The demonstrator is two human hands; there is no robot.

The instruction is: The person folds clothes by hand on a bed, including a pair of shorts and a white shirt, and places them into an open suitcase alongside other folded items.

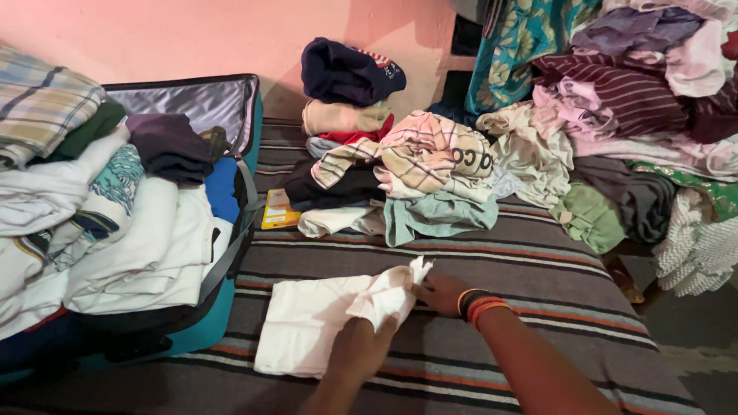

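1. An open teal suitcase (201, 327) sits at the left edge of the bed (538, 269), its lid (204, 104) with a grey shiny lining propped back against the pink wall.
2. The case is heaped past its rim: white folded garments (146, 253), a patterned teal-and-white piece (115, 180), a dark purple bundle (167, 146), a blue piece (223, 188) by the grey strap, and a checked shirt (38, 104) over a dark green one on top at the far left.
3. A small flat yellow packet (278, 211) lies on the striped bed cover just beside the suitcase's right wall, tucked partly under the middle clothes pile — a pale label shows on it, too small to make out.
4. That middle pile (384, 177) stands near the far edge of the bed: a navy garment on top, then cream, red, a peach plaid shirt, black, and pale green at the bottom.
5. At the right edge a bigger loose heap (615, 115) spills over — maroon stripes, pinks, greys, green, a white knitted piece; its upper and right parts are cut off by the frame.
6. The white cloth (307, 323) lies near the front edge of the bed, partly folded flat, its right end bunched up.
7. The left hand (363, 346) is closed around that bunched end; its fingers are hidden under the fabric.
8. The right hand (440, 292), with orange and black bangles at the wrist, pinches the cloth's raised corner.
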